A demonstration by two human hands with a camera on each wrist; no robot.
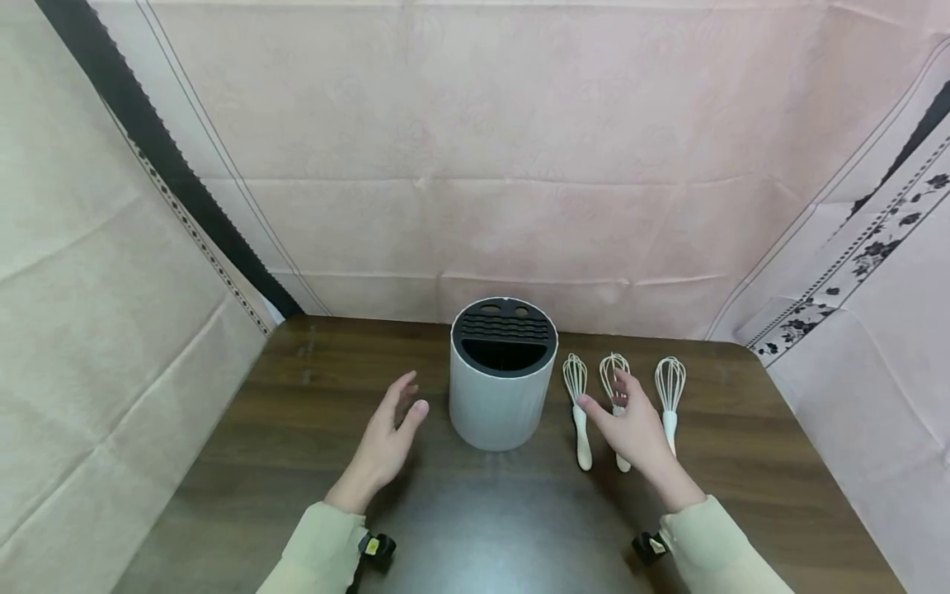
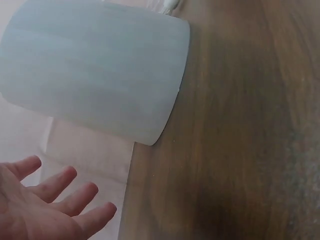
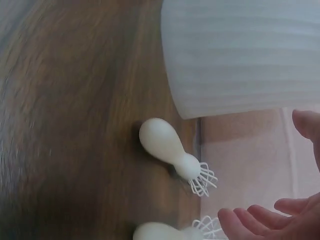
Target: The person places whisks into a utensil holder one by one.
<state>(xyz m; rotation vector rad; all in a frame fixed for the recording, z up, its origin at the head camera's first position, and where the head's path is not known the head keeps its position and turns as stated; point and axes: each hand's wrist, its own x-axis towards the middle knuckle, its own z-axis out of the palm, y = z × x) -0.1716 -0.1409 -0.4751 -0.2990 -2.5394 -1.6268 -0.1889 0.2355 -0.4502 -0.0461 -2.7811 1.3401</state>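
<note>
A white round utensil holder with a dark slotted top stands upright on the table. To its right lie three white whisks, the nearest whisk, a middle whisk and the far-right whisk, wire heads toward the back. My left hand hovers left of the holder, fingers spread and holding nothing; the left wrist view shows its fingers apart from the holder wall. My right hand is over the middle whisk, partly hiding it, with thumb and fingers apart and nothing between them.
The dark wooden table ends at the back against a pale cloth backdrop. More cloth hangs along the left and right sides. Black wrist cameras sit below both hands at the sleeves.
</note>
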